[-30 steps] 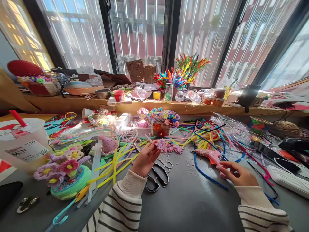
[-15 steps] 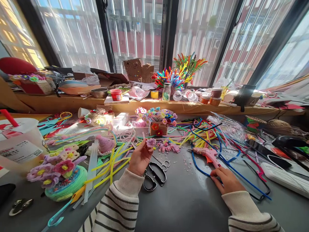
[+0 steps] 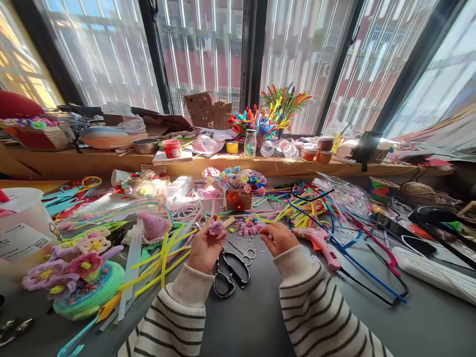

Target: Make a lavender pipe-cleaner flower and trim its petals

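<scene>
My left hand (image 3: 203, 253) pinches the purple flower (image 3: 216, 228) at eleven o'clock, its face turned towards me; it's round, with no clear long axis. My right hand (image 3: 281, 240), at one, curls beside the pink scraps (image 3: 248, 227); whether it grips anything I can't tell. I judge this a flower-handling step; the next move calls for a steady pinch.

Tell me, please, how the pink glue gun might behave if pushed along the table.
The pink glue gun lies on its side, so it seems unlikely to roll. Its black cord trails from one end and would probably drag or tug. Its body looks like moulded plastic, so it should stay stiff.
</scene>
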Tool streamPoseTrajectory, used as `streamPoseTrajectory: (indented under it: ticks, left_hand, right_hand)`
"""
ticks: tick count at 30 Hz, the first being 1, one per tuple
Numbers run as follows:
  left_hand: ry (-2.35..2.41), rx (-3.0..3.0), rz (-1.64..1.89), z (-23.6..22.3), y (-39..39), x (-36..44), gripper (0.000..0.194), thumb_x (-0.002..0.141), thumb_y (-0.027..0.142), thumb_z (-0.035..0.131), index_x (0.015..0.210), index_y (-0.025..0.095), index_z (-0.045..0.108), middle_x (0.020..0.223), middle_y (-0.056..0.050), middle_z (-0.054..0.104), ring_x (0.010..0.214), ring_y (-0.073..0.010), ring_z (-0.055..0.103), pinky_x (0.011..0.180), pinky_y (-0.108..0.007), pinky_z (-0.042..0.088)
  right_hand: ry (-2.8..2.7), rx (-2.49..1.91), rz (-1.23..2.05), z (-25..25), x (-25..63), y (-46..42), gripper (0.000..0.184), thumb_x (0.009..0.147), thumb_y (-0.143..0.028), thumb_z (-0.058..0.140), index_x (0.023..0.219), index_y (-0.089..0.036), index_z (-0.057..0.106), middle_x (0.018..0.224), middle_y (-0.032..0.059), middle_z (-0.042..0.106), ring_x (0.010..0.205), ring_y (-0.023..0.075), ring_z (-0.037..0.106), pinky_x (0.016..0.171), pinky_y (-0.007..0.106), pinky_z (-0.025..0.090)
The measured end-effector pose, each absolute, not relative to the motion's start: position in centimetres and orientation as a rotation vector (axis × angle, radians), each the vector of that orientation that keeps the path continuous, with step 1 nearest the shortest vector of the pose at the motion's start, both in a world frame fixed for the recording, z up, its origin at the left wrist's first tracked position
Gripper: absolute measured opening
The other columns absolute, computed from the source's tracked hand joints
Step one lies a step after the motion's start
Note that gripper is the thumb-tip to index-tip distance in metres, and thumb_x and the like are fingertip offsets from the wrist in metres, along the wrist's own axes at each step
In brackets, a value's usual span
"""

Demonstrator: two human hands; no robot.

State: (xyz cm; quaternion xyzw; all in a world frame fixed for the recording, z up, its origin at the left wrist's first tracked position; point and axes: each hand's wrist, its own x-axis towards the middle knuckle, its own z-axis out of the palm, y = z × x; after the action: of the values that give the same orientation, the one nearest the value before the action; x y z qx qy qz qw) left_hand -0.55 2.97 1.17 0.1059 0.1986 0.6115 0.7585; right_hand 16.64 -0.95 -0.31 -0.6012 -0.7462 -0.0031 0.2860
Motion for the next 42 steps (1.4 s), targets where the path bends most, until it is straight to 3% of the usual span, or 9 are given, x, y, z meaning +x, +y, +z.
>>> streamPoseTrajectory:
  ticks: [5, 12, 27, 32, 42]
  left_hand:
    - [0.475, 0.263, 1.355, 0.8, 3.0, -0.5, 0.02, 0.074, 0.004, 0.036, 0.065, 0.009, 0.053, 0.055, -0.002, 0.051, 0.043, -0.0056, 0.043, 0.034, -0.015, 0.034]
    - [0.512, 0.283, 1.345, 0.4, 3.1, -0.3, 0.02, 0.074, 0.006, 0.038, 0.064, 0.009, 0.055, 0.054, -0.002, 0.052, 0.042, -0.0061, 0.044, 0.034, -0.016, 0.034]
    - [0.461, 0.24, 1.325, 0.2, 3.2, -0.5, 0.024, 0.075, 0.004, 0.033, 0.067, 0.009, 0.055, 0.054, -0.002, 0.052, 0.042, -0.0059, 0.044, 0.035, -0.015, 0.037]
    - [0.454, 0.266, 1.324, 0.3, 3.1, -0.4, 0.023, 0.076, 0.006, 0.034, 0.07, 0.01, 0.056, 0.052, -0.001, 0.054, 0.041, -0.0058, 0.045, 0.035, -0.015, 0.039]
    - [0.511, 0.257, 1.266, 0.8, 2.8, -0.6, 0.02, 0.077, 0.006, 0.038, 0.074, 0.009, 0.058, 0.058, -0.003, 0.06, 0.051, -0.0073, 0.057, 0.049, -0.015, 0.05]
  right_hand:
    - [-2.061, -1.701, 0.144, -0.3, 11.7, 3.9, 0.018, 0.076, -0.018, 0.045, 0.082, -0.015, 0.061, 0.082, 0.0059, 0.06, 0.082, 0.0164, 0.051, 0.071, 0.024, 0.039]
    - [-2.328, -1.696, 0.0, -1.4, 10.4, 4.8, 0.021, 0.075, -0.017, 0.045, 0.089, -0.013, 0.061, 0.09, 0.0094, 0.056, 0.092, 0.0206, 0.044, 0.076, 0.027, 0.036]
    - [-2.402, -1.658, -0.016, -2.5, 9.7, 5.0, 0.024, 0.068, -0.008, 0.044, 0.089, -0.008, 0.056, 0.09, 0.0121, 0.056, 0.086, 0.0215, 0.047, 0.073, 0.029, 0.037]
    - [-2.396, -1.677, -0.006, -2.6, 9.7, 5.0, 0.023, 0.071, -0.009, 0.041, 0.087, -0.009, 0.058, 0.092, 0.0123, 0.055, 0.088, 0.0215, 0.047, 0.073, 0.028, 0.037]
    - [-2.379, -1.725, 0.024, -2.7, 10.0, 5.1, 0.019, 0.074, -0.011, 0.044, 0.085, -0.011, 0.06, 0.087, 0.0095, 0.058, 0.085, 0.0183, 0.051, 0.074, 0.026, 0.038]
